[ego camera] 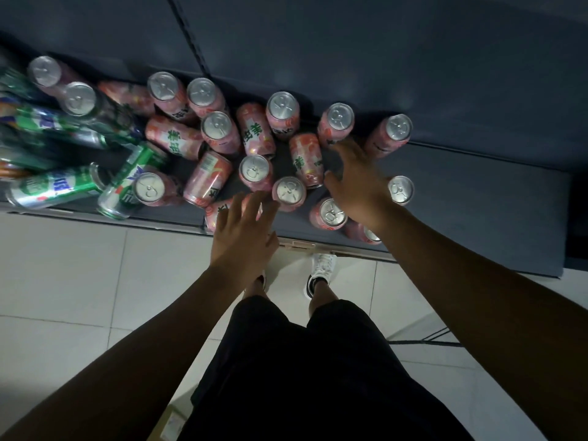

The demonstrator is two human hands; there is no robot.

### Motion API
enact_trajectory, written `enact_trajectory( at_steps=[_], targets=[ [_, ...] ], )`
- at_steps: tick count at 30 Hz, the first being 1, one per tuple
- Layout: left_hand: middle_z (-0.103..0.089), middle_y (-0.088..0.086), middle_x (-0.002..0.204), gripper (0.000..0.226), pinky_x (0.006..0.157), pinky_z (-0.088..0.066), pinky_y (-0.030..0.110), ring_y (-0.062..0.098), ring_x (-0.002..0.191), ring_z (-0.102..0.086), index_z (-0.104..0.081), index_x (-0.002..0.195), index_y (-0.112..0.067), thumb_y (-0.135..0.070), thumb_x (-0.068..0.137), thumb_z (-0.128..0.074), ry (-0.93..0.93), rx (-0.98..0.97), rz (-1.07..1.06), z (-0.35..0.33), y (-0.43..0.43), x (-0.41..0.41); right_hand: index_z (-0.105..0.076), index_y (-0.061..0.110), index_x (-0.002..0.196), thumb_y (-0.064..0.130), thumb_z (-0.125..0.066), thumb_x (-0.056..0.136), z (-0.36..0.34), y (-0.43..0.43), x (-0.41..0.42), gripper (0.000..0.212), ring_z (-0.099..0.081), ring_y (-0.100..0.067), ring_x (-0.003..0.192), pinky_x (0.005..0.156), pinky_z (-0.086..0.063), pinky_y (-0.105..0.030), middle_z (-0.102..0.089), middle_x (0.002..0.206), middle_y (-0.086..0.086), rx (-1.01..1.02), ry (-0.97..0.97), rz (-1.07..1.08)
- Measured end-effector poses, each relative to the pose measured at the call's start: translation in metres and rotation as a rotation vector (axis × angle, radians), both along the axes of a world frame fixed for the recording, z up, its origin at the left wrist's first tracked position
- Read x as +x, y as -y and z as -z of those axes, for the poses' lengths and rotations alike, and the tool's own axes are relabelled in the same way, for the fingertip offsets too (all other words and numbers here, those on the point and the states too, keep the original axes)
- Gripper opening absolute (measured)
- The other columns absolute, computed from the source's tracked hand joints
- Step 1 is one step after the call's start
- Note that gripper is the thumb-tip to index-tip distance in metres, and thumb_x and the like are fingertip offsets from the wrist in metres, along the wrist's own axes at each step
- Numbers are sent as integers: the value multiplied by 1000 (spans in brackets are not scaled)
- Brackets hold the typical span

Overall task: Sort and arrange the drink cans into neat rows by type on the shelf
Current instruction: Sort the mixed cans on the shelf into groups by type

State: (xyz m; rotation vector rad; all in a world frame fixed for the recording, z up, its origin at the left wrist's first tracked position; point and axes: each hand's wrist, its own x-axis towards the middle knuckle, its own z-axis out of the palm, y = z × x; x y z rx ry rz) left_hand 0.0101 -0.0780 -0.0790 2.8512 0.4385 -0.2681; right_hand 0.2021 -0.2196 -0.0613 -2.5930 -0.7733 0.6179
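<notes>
Several pink cans stand or lie mixed on the dark shelf (477, 192). One upright pink can (289, 194) stands just past my left hand (243, 232), whose fingers are spread and relaxed over a lying pink can (219, 213) at the shelf's front edge. My right hand (354, 183) hovers open, fingers straight, among upright pink cans (335, 122), beside a lying pink can (305, 159). Neither hand holds anything. Green cans (57, 186) lie in a heap at the left.
The shelf's right part is bare dark surface. A dark back wall (350, 52) rises behind the cans. Pale floor tiles (79, 281) lie below the shelf's front edge, with my legs and a white shoe (321, 270). A black cable (423, 340) runs across the floor at right.
</notes>
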Motion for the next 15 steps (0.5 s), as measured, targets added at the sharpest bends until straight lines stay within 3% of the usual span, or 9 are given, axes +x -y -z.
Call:
enact_trajectory(
  at_steps=[6,12,15],
  targets=[
    [-53,16,139,59,93,-49,54,47,127,-49,-58,132,-11,-23,78,-78,-92,28,-65,21,-33,-24,-46,20,144,32,-56,97,16,-35,9,50,-54,-37,124,94,-47,-42,-54,141,-13,-208,-80,-30],
    [-47,17,142,77,99,-46,53,45,132,-43,-46,140,-18,-18,73,-84,-218,0,-112,43,-55,-27,-51,9,135,38,-65,92,40,-59,27,54,-61,-39,114,88,-47,-38,-63,123,-19,-342,-173,-13],
    [-48,17,139,81,95,-50,51,43,131,-43,-43,138,-20,-11,69,-85,-226,-29,-93,51,-63,-27,-58,5,128,47,-67,91,53,-68,31,56,-62,-35,107,86,-49,-37,-64,112,-17,-396,-232,9]
  ],
)
